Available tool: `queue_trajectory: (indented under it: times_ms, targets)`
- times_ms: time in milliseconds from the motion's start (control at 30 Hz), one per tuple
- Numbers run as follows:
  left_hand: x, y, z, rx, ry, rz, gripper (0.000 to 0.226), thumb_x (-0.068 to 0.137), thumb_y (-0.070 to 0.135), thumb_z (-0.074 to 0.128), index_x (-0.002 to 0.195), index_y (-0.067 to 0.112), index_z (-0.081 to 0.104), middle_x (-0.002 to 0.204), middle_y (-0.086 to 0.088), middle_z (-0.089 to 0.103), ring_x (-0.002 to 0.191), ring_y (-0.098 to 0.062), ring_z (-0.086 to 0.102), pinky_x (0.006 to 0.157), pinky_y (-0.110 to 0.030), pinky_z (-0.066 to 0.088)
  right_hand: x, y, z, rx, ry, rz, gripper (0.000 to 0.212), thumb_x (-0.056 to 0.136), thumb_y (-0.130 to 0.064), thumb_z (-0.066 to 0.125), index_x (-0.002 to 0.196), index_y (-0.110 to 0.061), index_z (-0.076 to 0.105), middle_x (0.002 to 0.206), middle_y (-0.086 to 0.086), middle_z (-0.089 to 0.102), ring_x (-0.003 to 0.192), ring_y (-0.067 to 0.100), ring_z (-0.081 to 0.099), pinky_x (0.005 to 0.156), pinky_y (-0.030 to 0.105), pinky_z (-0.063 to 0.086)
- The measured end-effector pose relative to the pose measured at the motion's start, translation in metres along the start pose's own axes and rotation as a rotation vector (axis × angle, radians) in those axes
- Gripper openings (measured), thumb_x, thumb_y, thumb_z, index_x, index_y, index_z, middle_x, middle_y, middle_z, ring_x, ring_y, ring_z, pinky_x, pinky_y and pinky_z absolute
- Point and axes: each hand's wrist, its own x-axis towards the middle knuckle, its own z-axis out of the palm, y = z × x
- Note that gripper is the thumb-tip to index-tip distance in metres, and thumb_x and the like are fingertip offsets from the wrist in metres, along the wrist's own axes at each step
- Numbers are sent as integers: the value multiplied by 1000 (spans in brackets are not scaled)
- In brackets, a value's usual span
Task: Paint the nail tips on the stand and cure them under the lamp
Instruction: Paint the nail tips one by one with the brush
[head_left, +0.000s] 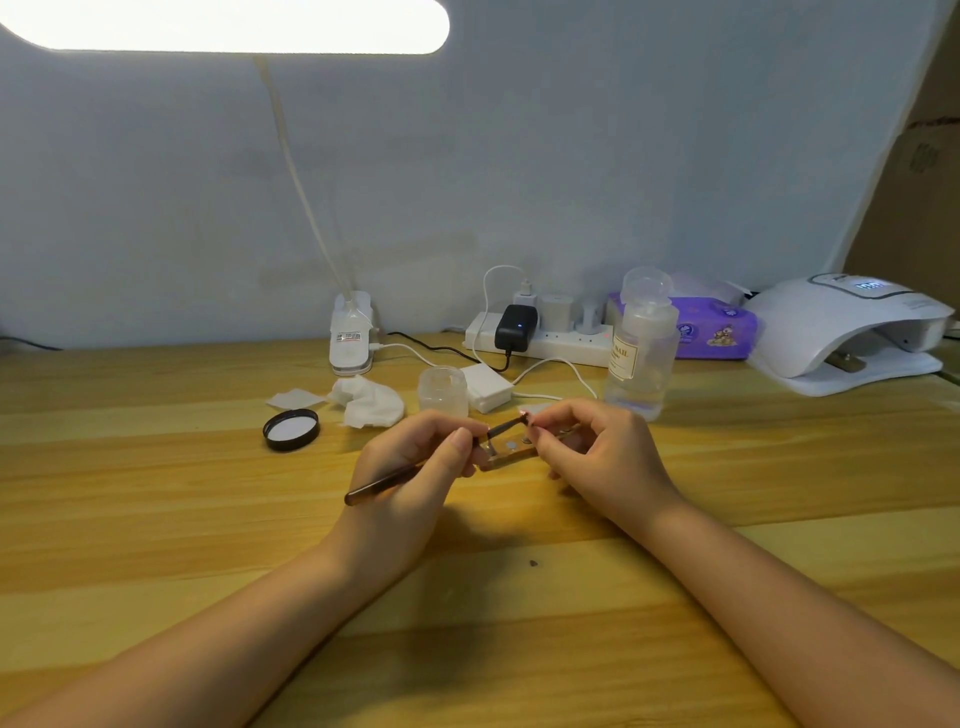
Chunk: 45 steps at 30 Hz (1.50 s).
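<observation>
Brown-handled brush in left hand, tip at pinkish nail tip

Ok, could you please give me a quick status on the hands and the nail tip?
Left hand grips brush. Right hand pinches nail tip above stand. Curing lamp far right, path unobstructed.

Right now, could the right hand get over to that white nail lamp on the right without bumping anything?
Probably yes, once it lets go: the right hand pinches a nail tip over the stand. The desk between it and the nail lamp looks bare; the clear bottle stands just behind that path.
</observation>
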Motion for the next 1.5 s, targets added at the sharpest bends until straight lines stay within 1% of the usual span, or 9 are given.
queue_trajectory:
  times_ms: [200, 300, 500, 700, 900, 1167, 1267, 1400, 1500]
  targets:
    - [2, -1, 1, 7, 47, 3, 20, 89, 21, 55, 101, 15, 70, 88, 0, 73, 85, -17, 69, 74, -24, 54, -1, 0, 1, 20, -6, 13, 15, 84, -16, 70, 85, -30, 70, 68, 8, 69, 59, 27, 64, 59, 44, 55]
    - [1, 0, 1, -7, 38, 3, 20, 90, 21, 55, 102, 15, 70, 89, -2, 73, 85, -17, 69, 74, -23, 54, -1, 0, 1, 24, 2, 17, 15, 84, -15, 70, 85, -30, 71, 68, 6, 70, 58, 23, 64, 59, 41, 55]
    - [-1, 2, 0, -20, -18, -2, 19, 90, 25, 59, 101, 15, 71, 91, -6, 73, 87, -23, 69, 77, -32, 57, 0, 1, 1, 20, 6, 25, 19, 84, -16, 70, 84, -34, 69, 68, 5, 70, 58, 21, 65, 59, 40, 56]
    - [-1, 5, -1, -80, -24, 33, 26, 86, 31, 58, 99, 13, 73, 89, -11, 74, 83, -25, 69, 74, -29, 56, -1, 2, 1, 23, 2, 32, 20, 84, -16, 69, 83, -35, 68, 64, 7, 68, 57, 24, 65, 54, 42, 56]
    - [0, 2, 0, -21, 5, 35, 18, 91, 21, 58, 99, 12, 72, 88, -8, 74, 83, -26, 69, 75, -35, 57, -1, 0, 1, 30, 5, 7, 21, 83, -14, 70, 83, -35, 68, 68, 7, 69, 60, 27, 64, 57, 46, 55]
    - [2, 1, -1, 26, 61, 37, 17, 90, 24, 58, 100, 18, 71, 89, -1, 74, 85, -17, 70, 74, -25, 55, -1, 0, 1, 22, -12, -16, 10, 84, -21, 71, 85, -31, 71, 69, 8, 68, 64, 35, 61, 58, 48, 52]
    - [1, 2, -1, 32, 40, 44, 25, 87, 35, 56, 101, 20, 71, 90, 0, 74, 89, -20, 70, 76, -30, 57, -1, 0, 1, 14, 15, -28, 16, 83, -17, 71, 86, -33, 71, 68, 3, 69, 64, 34, 59, 58, 47, 52]
    - [-1, 4, 0, 35, 3, 49, 25, 86, 35, 56, 100, 22, 72, 91, 0, 74, 90, -21, 70, 79, -36, 57, -1, 1, 1, -17, 30, -39, 16, 82, -15, 72, 87, -30, 73, 66, 3, 68, 62, 30, 57, 58, 42, 50]
    - [-1, 5, 1, -11, -10, 48, 26, 83, 33, 57, 95, 16, 73, 86, -5, 74, 84, -21, 69, 76, -32, 56, 0, 2, 1, -35, 40, -34, 18, 82, -13, 72, 87, -30, 73, 61, -6, 65, 59, 24, 56, 57, 37, 49]
